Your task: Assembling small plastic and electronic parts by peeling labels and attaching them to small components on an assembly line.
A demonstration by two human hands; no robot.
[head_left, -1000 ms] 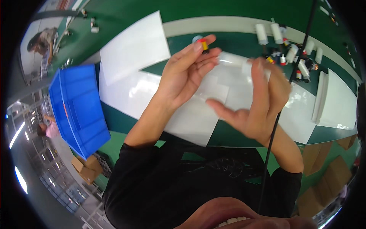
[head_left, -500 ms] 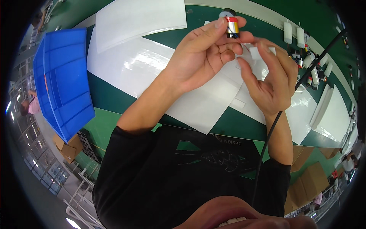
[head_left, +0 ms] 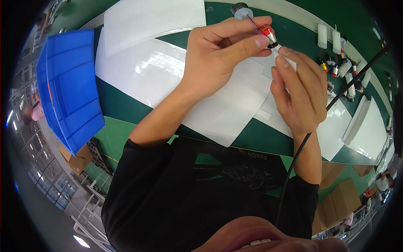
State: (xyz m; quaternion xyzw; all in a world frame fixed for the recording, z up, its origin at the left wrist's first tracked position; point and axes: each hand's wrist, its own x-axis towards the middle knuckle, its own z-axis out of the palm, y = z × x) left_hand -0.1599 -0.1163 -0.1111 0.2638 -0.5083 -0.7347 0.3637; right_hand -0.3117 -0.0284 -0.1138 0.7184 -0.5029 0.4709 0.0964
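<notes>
My left hand [head_left: 218, 56] is closed on a small cylindrical battery [head_left: 271, 38] with a red and silver wrap and a dark end, tilted between thumb and fingers. Thin red and blue wires [head_left: 253, 24] run from it to a round part [head_left: 242, 11], dark with a pale face, that hangs beyond my fingers. Close to the battery's dark end, my right hand [head_left: 301, 90] pinches a small white strip [head_left: 290, 62] between thumb and fingers. Whether the strip touches the battery is hard to make out. Both hands are above white sheets [head_left: 226, 113].
To the left stands a blue bin [head_left: 75, 88]. Several wired batteries and white cylinders [head_left: 336, 40] lie at the right of the green table. A folded white sheet [head_left: 367, 126] is nearby, and a black cable [head_left: 336, 98] crosses the view beside my right arm.
My left hand has turned over, tilting the battery and bringing its lower end toward my right fingers. The round part has swung left. My right hand has drawn its white strip close to the battery.
</notes>
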